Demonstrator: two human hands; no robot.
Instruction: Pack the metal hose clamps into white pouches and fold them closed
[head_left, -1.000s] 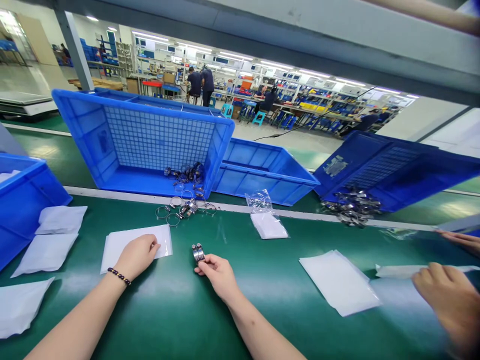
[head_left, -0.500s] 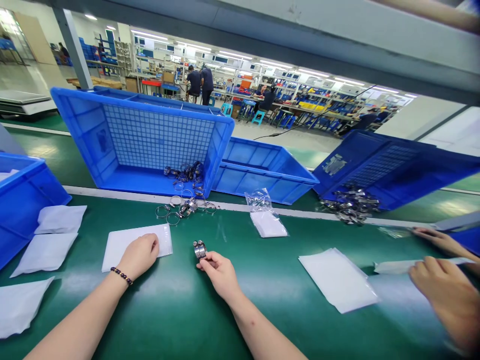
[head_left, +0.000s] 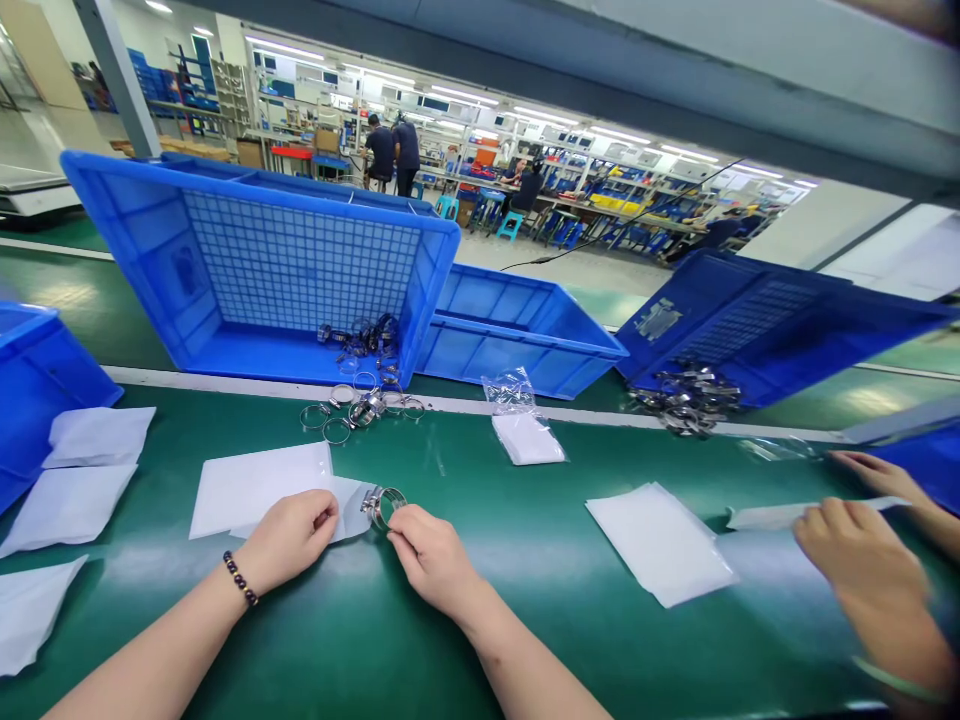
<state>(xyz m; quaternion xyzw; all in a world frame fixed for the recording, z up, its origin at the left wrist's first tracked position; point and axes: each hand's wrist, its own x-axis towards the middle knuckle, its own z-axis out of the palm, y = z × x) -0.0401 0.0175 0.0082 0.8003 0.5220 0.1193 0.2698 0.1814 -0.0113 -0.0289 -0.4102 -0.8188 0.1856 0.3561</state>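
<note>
Leftward from the right grip (head_left: pixel 436 558) jut the pinched metal clamps (head_left: pixel 371 504).

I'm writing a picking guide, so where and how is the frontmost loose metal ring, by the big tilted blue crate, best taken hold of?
I'd pinch the near edge of the metal ring, coming from the front right. There its thin round band faces bare green table, while other rings crowd behind it and white bags lie toward its front left.
</note>
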